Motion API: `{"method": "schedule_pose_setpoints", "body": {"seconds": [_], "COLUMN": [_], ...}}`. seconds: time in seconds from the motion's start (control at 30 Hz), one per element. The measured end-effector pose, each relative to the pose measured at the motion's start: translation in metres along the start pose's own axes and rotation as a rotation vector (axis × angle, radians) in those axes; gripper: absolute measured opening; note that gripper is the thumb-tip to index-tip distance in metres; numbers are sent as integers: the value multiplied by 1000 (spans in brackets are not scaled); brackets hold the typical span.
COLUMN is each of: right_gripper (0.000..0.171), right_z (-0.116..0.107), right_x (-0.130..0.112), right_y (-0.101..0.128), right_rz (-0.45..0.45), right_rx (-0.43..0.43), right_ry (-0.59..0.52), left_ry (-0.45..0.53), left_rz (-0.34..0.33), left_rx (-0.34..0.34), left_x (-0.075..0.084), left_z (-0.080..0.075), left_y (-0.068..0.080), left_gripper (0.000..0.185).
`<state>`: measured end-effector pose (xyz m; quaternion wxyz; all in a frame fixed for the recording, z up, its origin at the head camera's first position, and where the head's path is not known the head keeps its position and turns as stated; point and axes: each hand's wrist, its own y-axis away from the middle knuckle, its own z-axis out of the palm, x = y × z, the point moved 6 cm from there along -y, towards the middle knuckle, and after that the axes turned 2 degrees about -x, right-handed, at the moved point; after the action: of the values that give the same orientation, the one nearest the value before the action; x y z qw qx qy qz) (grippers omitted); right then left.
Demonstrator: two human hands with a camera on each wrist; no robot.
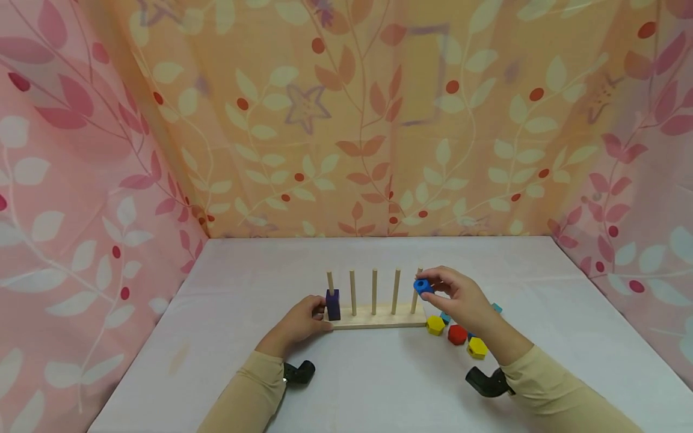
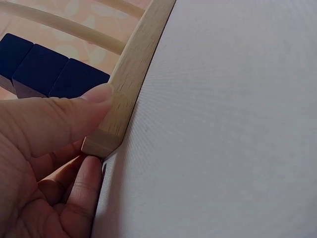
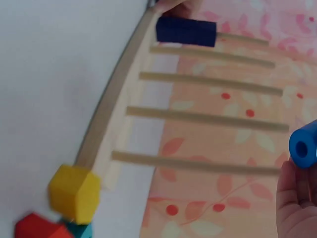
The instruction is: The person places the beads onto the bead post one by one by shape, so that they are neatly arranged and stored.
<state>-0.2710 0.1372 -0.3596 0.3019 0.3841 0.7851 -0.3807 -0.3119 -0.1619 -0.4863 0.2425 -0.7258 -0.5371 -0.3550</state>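
A wooden peg stand [image 1: 373, 323] with several upright pegs stands on the table. Dark blue square blocks [image 2: 39, 69], three of them, are stacked on its leftmost peg. My left hand [image 1: 299, 322] grips the left end of the base, with the thumb [image 2: 94, 96] on the front face and the other fingers curled at the end. Between thumb and fingers, my right hand [image 1: 460, 294] pinches a blue round bead [image 3: 311, 141] with a hole through it. The bead is raised close to the top of the rightmost peg [image 3: 198, 163], which is bare.
Loose beads lie right of the stand: a yellow hexagonal one [image 1: 435, 325] by its corner, a red one [image 1: 457, 335], another yellow one [image 1: 477, 348] and some blue ones partly hidden by the right hand. Patterned curtains [image 1: 357, 120] surround the white table [image 1: 243, 270].
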Motion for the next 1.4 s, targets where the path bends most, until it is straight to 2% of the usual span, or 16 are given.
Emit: {"method": "schedule_pose_setpoints", "body": {"seconds": [0.13,0.23,0.4,0.57,0.9,1.1,1.4], "right_gripper": [32,34,35,35,34,34,32], "right_z": [7,14,26,37,57,67,73], "right_x": [-11,-18,-32,-41,-46,-47,-64], "right_y": [-10,-17,-30,-44,-66,-75,-72], "right_rz": [53,58,14,-34,-82,-21,41], "right_rx": [7,2,3,27,107,143,144], "right_ry": [-91,-145,-200,-211,-254,-260,-247], "left_ry": [2,4,13,8,11,27,26], "left_rz": [-2,-8,-17,-11,0,-1,-9], "left_rx": [5,9,13,18,1,1,1], "left_x": [0,-1,-1,0,1,2,2], "left_z": [0,1,0,-1,0,-1,-1], "left_y": [-1,-1,-1,-2,0,0,0], "left_gripper": [45,46,47,46,46,46,46]}}
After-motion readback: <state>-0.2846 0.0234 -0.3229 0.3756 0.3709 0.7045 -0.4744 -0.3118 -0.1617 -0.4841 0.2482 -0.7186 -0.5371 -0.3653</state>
